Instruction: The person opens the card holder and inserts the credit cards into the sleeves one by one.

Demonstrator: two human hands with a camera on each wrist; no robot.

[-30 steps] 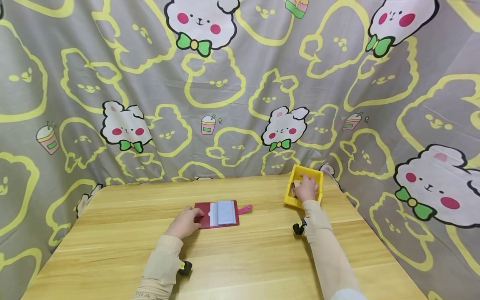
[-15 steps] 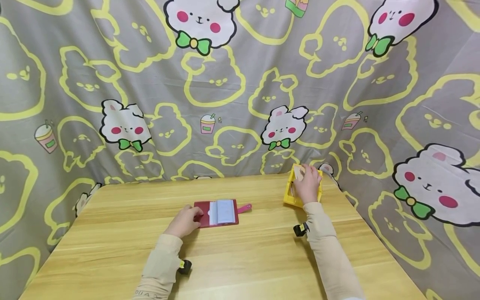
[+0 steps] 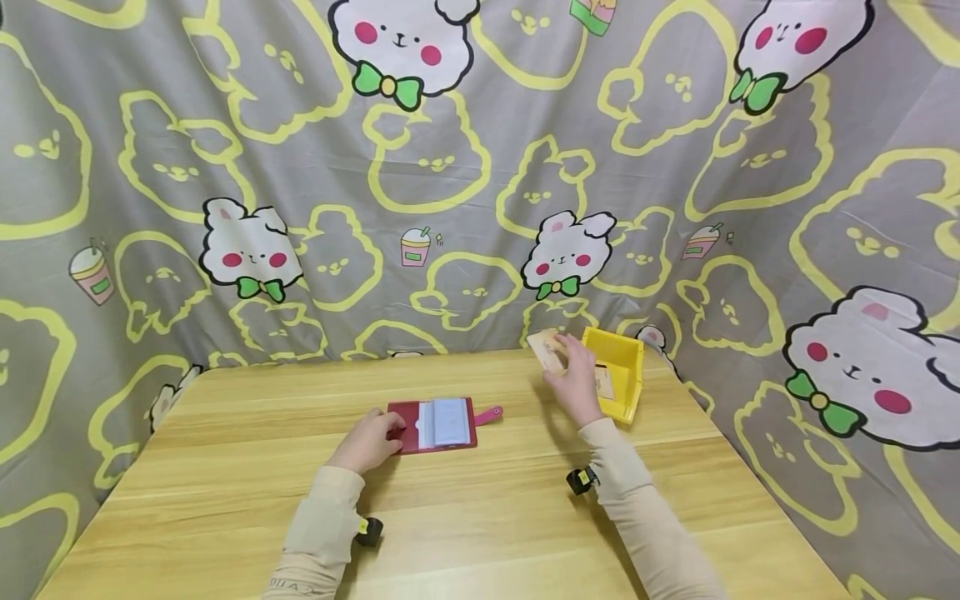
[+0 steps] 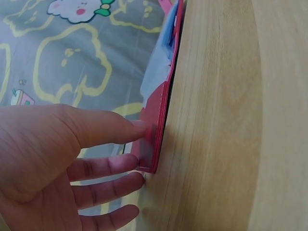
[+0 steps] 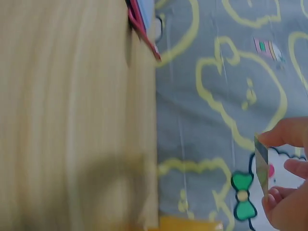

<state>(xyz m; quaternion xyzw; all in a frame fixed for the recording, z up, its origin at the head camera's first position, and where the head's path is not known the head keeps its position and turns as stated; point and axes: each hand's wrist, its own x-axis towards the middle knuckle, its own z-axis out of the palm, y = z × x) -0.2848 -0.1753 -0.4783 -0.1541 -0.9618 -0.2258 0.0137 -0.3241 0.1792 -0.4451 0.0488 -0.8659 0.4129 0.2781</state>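
An open red card holder (image 3: 408,427) with clear plastic sleeves (image 3: 450,421) lies on the table. My left hand (image 3: 369,443) holds it at its left edge; in the left wrist view the thumb (image 4: 130,130) lies on the red cover and the fingers are at its end. My right hand (image 3: 576,379) pinches a pale card (image 3: 547,350) between thumb and fingers, raised above the table beside the yellow bin. Seen from the right wrist, this card (image 5: 262,166) is nearly edge-on. Another card (image 3: 603,382) is inside the bin.
The yellow bin (image 3: 635,392) stands at the table's back right, tilted toward its corner. A pink snap strap (image 3: 490,415) sticks out from the card holder's right side. A patterned curtain (image 3: 465,283) hangs along the back edge of the wooden table (image 3: 480,525).
My right hand has come up out of the yellow bin with a card and moved left. The left hand stays at the card holder.
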